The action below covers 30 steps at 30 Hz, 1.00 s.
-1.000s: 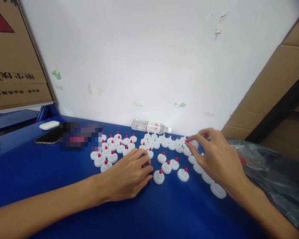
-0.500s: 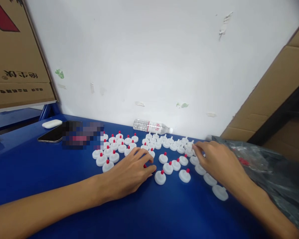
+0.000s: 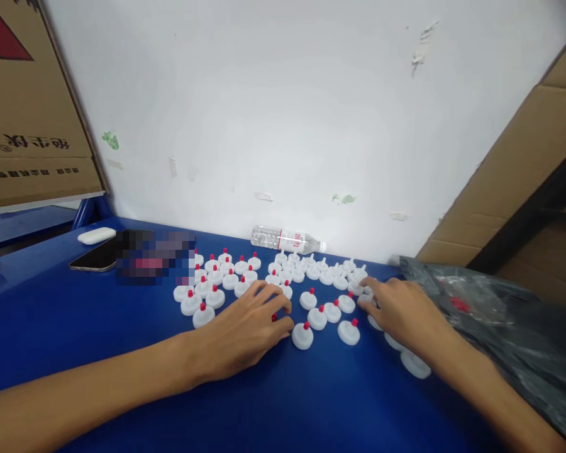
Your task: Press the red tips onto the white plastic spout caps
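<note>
Many round white plastic lids with a spout stand on the blue table (image 3: pixel 245 409). On the left and in the middle, the lids (image 3: pixel 302 336) carry small red caps on their spouts. At the back and right, other lids (image 3: pixel 326 277) have bare white spouts. My left hand (image 3: pixel 249 324) rests on the table with fingers curled; a small red cap (image 3: pixel 274 318) shows beneath its fingertips. My right hand (image 3: pixel 399 308) is over the right row, thumb and forefinger apart about a bare-spout lid (image 3: pixel 365 297). Its other fingers are partly hidden.
A clear bottle (image 3: pixel 287 240) lies along the wall. Further left are a phone (image 3: pixel 94 255) and a white case (image 3: pixel 97 236). On the right lies a dark plastic bag (image 3: pixel 514 352) beneath a clear bag with red pieces (image 3: pixel 471 305). Cardboard boxes (image 3: pixel 33 113) stand at both sides.
My right hand has come down slightly toward a nearer lid, its thumb and forefinger parting from a bare spout. My left hand has hardly moved.
</note>
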Available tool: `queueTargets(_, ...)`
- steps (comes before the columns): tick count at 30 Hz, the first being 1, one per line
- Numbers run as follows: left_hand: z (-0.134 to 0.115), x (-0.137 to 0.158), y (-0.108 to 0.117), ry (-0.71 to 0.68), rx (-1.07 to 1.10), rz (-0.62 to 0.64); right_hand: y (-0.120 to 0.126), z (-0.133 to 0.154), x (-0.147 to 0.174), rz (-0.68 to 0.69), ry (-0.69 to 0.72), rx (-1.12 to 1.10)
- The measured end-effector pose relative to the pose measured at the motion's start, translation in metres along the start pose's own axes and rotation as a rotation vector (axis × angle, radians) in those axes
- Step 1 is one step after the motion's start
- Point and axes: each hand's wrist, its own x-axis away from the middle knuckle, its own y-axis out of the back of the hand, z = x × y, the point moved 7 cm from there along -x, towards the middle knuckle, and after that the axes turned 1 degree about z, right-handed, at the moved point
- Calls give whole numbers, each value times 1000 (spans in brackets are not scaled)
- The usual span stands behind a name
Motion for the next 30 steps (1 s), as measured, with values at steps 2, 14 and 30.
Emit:
queueTargets(2, 2, -1, 3, 26, 13, -14, 4, -2, 0, -51, 2, -18)
queueTargets(14, 6, 1, 23, 42, 85, -181, 60, 19, 27, -588, 131, -447)
queueTargets(30, -11, 7, 45, -124, 81, -387, 73, 80, 55, -642, 618, -503)
